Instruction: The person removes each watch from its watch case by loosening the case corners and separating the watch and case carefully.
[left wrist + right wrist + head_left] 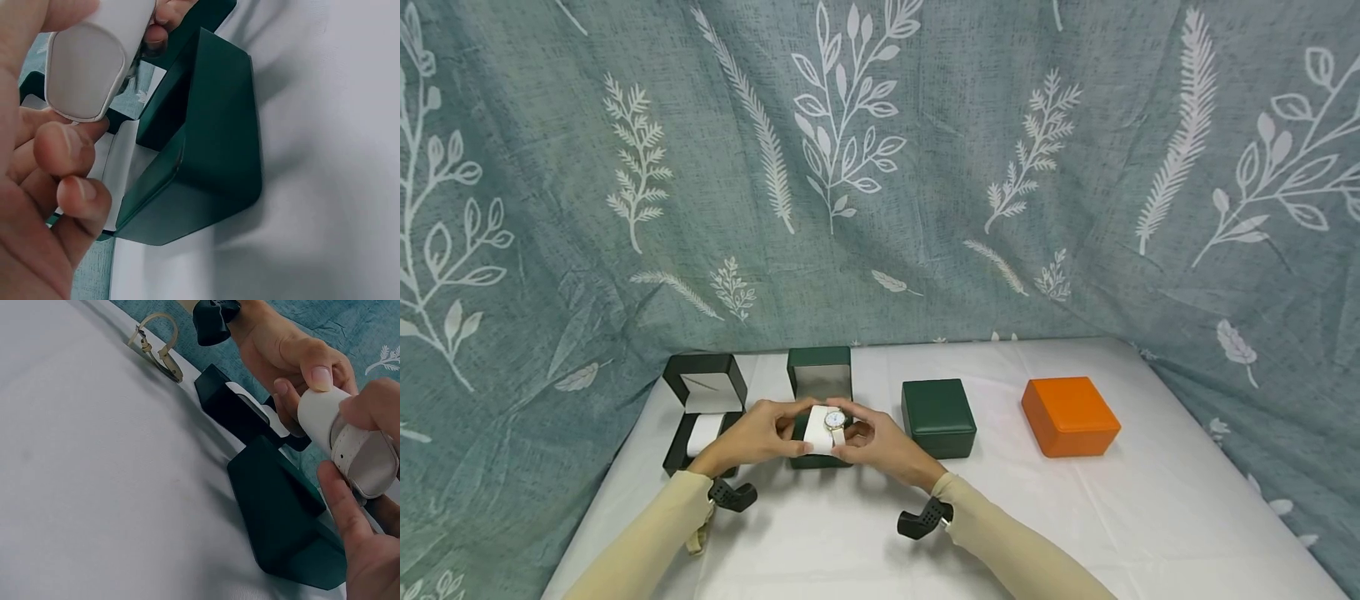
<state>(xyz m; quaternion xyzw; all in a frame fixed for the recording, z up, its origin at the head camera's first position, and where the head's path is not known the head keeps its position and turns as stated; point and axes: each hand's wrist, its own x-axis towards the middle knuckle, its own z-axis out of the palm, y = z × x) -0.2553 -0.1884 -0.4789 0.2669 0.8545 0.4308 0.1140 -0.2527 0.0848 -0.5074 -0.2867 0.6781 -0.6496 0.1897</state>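
Observation:
Both hands hold a white watch cushion (816, 432) above an open green watch box (819, 357), whose lid stands up at the back. A wristwatch (835, 420) with a white strap and round pale dial wraps around the cushion near its right end. My left hand (758, 435) pinches the cushion's left end between thumb and fingers. On the other side, my right hand (882, 440) grips the watch, with thumb and fingers against the strap (343, 450) and cushion. In the left wrist view, the box's base (225, 131) looks hollow beneath the cushion.
An open black watch box (706, 375) with a white cushion stands at the left. A closed green box (937, 407) and a closed orange box (1070, 414) stand to the right. A beige-strapped watch (167, 355) lies near the left forearm.

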